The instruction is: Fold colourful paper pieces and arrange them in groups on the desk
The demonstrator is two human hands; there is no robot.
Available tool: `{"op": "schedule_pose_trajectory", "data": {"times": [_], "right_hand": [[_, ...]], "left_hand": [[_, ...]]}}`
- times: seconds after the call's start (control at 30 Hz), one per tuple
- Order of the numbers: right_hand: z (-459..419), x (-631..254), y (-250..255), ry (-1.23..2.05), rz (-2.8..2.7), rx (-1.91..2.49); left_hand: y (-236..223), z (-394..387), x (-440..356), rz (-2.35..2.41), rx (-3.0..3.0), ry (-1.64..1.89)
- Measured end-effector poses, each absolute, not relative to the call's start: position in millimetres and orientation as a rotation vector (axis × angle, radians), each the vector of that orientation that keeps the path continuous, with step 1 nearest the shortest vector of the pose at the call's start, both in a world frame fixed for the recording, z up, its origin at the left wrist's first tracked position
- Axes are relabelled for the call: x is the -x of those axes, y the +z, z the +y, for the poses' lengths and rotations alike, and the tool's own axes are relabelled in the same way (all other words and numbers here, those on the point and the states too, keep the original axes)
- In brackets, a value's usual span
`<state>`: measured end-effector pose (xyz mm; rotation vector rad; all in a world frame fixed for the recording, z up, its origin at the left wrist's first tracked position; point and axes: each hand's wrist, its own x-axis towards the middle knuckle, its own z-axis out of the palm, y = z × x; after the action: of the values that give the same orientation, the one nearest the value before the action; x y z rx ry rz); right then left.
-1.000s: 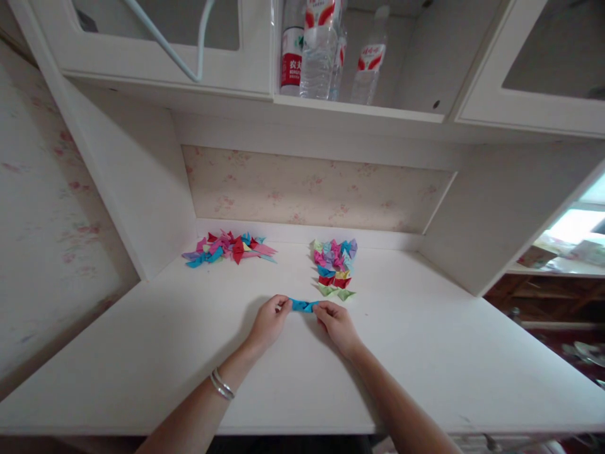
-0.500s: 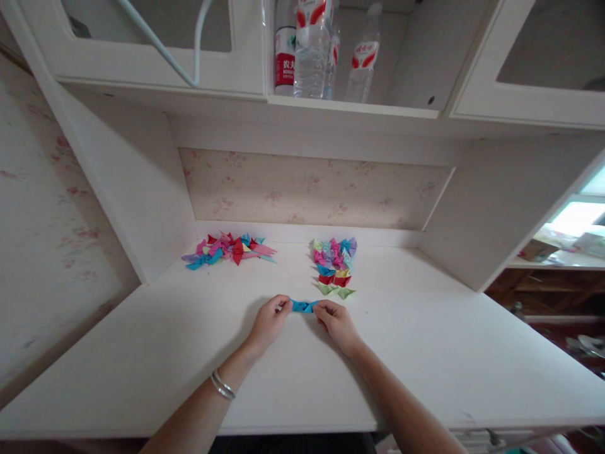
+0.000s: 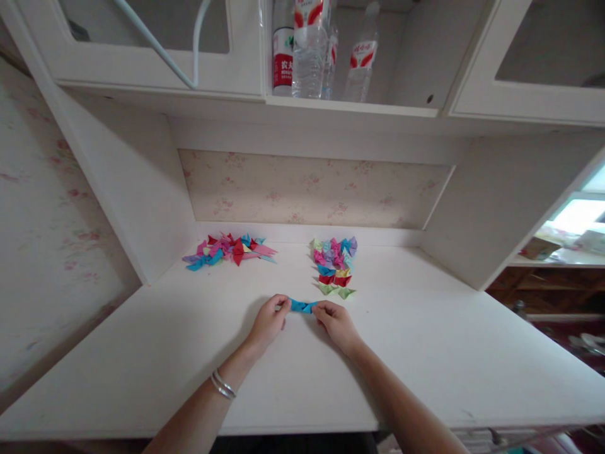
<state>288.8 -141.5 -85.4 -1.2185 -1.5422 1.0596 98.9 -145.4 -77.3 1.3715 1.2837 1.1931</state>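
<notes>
A small folded blue paper strip [image 3: 302, 306] is held flat just above the white desk [image 3: 425, 353] between both hands. My left hand [image 3: 268, 321] pinches its left end and my right hand [image 3: 336, 323] pinches its right end, fingers closed on it. A silver bangle sits on my left wrist. Just beyond the strip lies a pile of small folded paper triangles [image 3: 334, 265] in pink, blue, red and green. Further left at the back lies a looser heap of coloured folded papers [image 3: 229, 248].
The desk sits in a white alcove with side panels left and right and a floral back wall. Water bottles [image 3: 312, 50] stand on a shelf overhead between cabinet doors. A lower shelf with clutter shows at the far right.
Hands and blue paper stay in the same place; only the view has shifted slightly.
</notes>
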Motion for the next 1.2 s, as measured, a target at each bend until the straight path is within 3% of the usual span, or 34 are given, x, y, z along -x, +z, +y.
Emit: {"op": "schedule_pose_trajectory", "data": {"times": [0.5, 0.7, 0.83, 0.97, 1.2], "right_hand": [[-142.9, -287.1, -83.9, 1.012, -1.605, 1.202], [-146.0, -286.6, -84.0, 0.835, -1.580, 1.299], [-149.6, -284.1, -84.3, 0.798, -1.776, 1.360], [-152.5, -285.1, -82.3, 0.694, -1.965, 1.400], [-152.8, -293.0, -79.8, 0.572, -2.169, 1.510]], "left_hand": [[-83.8, -145.4, -82.4, 1.467, -1.891, 1.084], [-67.5, -118.9, -90.2, 1.674, -1.837, 1.224], [-28.1, -87.9, -135.7, 1.645, -2.035, 1.146], [0.6, -56.1, -210.0, 1.610, -2.324, 0.777], [-12.7, -8.9, -298.9, 1.656, -2.298, 0.590]]}}
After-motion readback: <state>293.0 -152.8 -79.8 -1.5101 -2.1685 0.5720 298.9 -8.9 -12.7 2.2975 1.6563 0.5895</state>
